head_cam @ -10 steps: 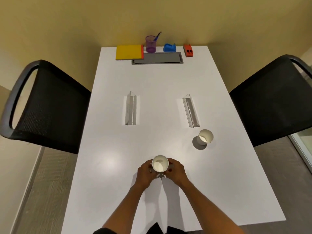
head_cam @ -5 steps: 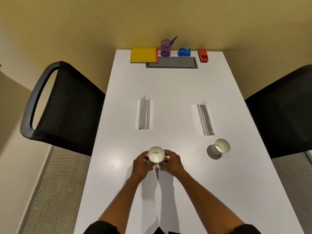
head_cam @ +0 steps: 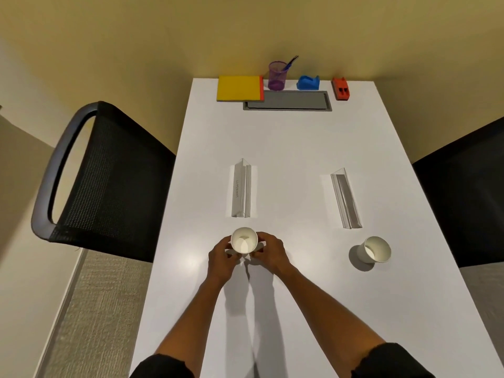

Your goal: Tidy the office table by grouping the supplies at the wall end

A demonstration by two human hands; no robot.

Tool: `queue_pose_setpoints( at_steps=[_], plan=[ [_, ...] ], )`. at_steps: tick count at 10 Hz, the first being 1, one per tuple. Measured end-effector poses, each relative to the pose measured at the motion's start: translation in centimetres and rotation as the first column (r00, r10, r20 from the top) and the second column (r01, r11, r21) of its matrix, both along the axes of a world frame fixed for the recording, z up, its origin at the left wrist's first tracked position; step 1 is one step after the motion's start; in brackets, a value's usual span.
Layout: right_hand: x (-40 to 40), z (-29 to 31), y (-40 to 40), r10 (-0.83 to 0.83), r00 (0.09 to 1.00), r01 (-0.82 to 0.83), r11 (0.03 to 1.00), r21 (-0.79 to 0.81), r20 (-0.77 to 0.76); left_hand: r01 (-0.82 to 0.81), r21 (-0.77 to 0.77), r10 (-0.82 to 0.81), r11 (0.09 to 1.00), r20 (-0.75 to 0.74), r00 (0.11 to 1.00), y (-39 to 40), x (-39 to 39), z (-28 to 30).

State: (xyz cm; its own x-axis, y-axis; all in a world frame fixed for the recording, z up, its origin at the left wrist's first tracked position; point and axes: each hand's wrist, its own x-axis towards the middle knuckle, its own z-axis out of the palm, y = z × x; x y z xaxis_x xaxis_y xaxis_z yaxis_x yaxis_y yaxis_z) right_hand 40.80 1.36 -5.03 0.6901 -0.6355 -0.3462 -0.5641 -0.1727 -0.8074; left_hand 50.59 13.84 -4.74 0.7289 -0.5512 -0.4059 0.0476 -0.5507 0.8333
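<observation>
Here, a cup was gripped by curled fingers of left hand and right hand, probably for carrying to the far supplies.

White table, glossy, with two white paper cups, pale inside, and two clear, colourless acrylic name stands, the left one carrying faint grey lettering. At the wall end: yellow notebook edged in orange-red, translucent purple mesh pen cup holding a blue pen, blue tape dispenser, red-orange stapler with black marks, grey cable tray lid. Black mesh chairs with a fine dotted weave, mustard-yellow wall, black sleeves.
</observation>
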Motion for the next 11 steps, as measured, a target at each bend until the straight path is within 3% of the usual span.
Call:
queue_pose_setpoints(
  at_steps=[7, 11],
  plan=[
    [2.1, -0.6, 0.5, -0.054, 0.998, 0.053, 0.998, 0.04, 0.039, -0.002, -0.019, 0.002, 1.0, 0.014, 1.0, -0.9, 1.4, -1.7],
    [-2.3, -0.1, 2.3, -0.148, 0.986, 0.154, 0.985, 0.075, -0.069, -0.086, 0.084, 0.083, 0.993, 0.037, 0.996, 3.1, -1.2, -0.8]
  ],
)
